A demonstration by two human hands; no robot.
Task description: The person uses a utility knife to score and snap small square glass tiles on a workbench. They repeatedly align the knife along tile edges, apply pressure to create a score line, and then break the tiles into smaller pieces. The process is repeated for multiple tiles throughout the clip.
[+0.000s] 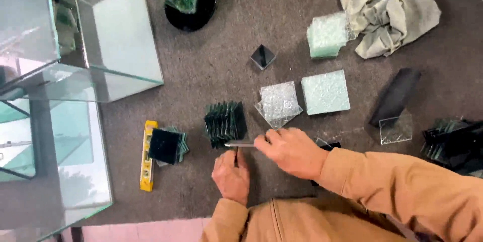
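A large glass tank point(75, 96) stands at the left of the carpeted tabletop point(226, 55), a crumpled cloth point(387, 13) at top right. The right hand point(292, 150) has its grip clamped on a thin metal tool point(239, 144), tip beside a stack of dark glass squares point(225, 122). The left hand point(231, 176), grip closed, pinches a small dark piece just below the tool.

Bare carpet point(226, 65) lies open ahead of the hands, between the glass tank point(100, 45) and the textured tiles point(302, 96). A fanned glass stack point(225, 121) (just beside the fingers) blocks the near way; the level point(147, 156) bounds the left.
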